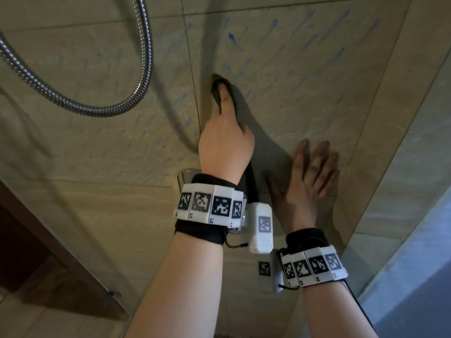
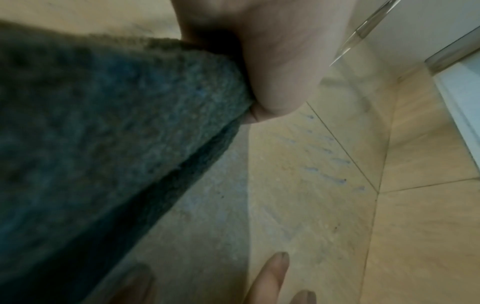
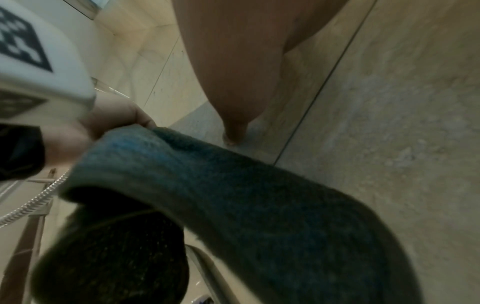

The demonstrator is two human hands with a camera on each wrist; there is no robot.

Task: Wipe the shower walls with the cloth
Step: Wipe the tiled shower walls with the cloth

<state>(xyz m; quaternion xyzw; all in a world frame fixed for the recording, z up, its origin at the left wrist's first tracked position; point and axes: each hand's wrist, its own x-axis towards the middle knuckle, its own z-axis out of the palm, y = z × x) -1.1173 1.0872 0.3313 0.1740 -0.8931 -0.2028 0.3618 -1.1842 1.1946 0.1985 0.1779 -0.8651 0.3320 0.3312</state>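
A dark grey-blue cloth [image 1: 240, 111] is pressed against the beige tiled shower wall [image 1: 305, 81], which carries blue streaks of cleaner. My left hand [image 1: 223, 98] grips the cloth, thumb on top; its other fingers are hidden. One end of the cloth hangs down past the wrist. In the left wrist view the cloth [image 2: 103, 133] fills the left side under the left hand [image 2: 272, 61]. My right hand [image 1: 314, 162] lies flat on the wall to the lower right, fingers spread, holding nothing. The right wrist view shows the cloth [image 3: 259, 205] below my right hand's finger [image 3: 233, 82].
A metal shower hose [image 1: 144, 69] loops across the wall at upper left. A chrome fitting [image 1: 185, 176] sits on the wall just left of my left wrist. A side wall [image 1: 415, 106] meets the tiled wall at right. A dark wooden frame [image 1: 48, 264] stands at lower left.
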